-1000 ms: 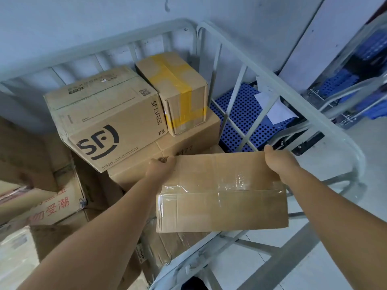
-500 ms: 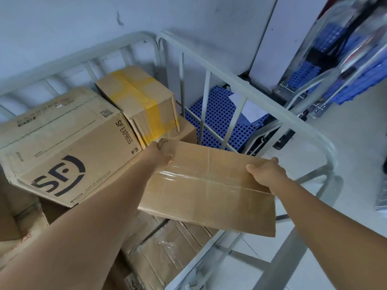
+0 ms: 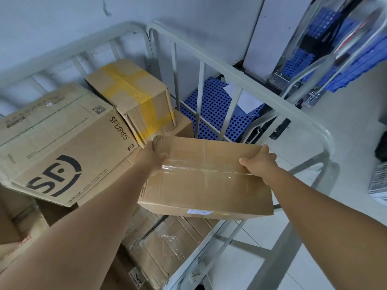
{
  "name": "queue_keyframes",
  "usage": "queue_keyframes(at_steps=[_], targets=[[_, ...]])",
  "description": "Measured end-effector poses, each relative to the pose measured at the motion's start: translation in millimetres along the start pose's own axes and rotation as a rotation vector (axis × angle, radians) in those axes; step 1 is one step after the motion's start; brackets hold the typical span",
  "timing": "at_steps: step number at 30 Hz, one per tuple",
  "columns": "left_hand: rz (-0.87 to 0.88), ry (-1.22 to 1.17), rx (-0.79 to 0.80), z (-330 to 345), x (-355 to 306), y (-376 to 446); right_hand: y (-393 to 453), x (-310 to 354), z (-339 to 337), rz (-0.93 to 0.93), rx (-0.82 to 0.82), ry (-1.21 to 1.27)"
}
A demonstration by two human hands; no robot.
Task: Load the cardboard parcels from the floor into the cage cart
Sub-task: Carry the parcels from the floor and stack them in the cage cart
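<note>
Over the cage cart (image 3: 247,80), the parcel (image 3: 206,176) now lies flatter.

Beyond the railing at about one o'clock we see a blue perforated plastic pallet (image 3: 211,114) lying flat, with a white sheet of paper (image 3: 247,100) resting on its far corner. At two o'clock more blue perforated panels (image 3: 354,65) stand stacked on edge behind a second pale metal frame (image 3: 303,78). A white wall (image 3: 188,15) fills twelve o'clock, marked by a small dark scuff (image 3: 106,9). Pale floor tiles (image 3: 345,126) spread from three to five o'clock, and a dark object (image 3: 382,147) sits at the three o'clock edge, too cropped to tell.
</note>
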State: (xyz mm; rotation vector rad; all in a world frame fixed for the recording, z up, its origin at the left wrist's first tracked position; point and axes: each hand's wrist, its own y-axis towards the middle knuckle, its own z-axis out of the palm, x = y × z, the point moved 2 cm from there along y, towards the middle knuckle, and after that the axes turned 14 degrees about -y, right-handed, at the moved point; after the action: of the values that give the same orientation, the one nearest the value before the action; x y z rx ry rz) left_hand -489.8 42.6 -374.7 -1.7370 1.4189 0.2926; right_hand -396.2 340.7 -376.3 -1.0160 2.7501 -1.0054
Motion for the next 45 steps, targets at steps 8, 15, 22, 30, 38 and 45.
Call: queue_keyframes(at_steps=[8, 15, 22, 30, 38, 45], targets=[[-0.259, 0.055, -0.005, 11.6, 74.4, -66.4, -2.0, 35.5, 31.7, -0.365, 0.004, -0.574], [-0.670, -0.846, -0.217, 73.3, 88.9, -125.9, 1.6, 79.3, 47.3, -0.547, 0.119, -0.625], [-0.840, -1.477, -0.283, 110.2, 48.5, -119.7, -1.2, 85.0, 32.2, -0.543, 0.157, -0.726], [-0.669, -1.257, -0.235, 80.5, 15.7, -105.6, -16.1, 94.0, -31.9, -0.522, 0.081, -0.656], [-0.491, -0.988, -0.071, 62.7, -25.6, -79.6, -4.6, 49.0, -29.5, -0.371, 0.157, -0.275], [-0.517, -0.927, -0.024, 89.9, -14.4, -73.0, 21.1, 38.1, 0.9, -0.308, 0.161, -0.249]])
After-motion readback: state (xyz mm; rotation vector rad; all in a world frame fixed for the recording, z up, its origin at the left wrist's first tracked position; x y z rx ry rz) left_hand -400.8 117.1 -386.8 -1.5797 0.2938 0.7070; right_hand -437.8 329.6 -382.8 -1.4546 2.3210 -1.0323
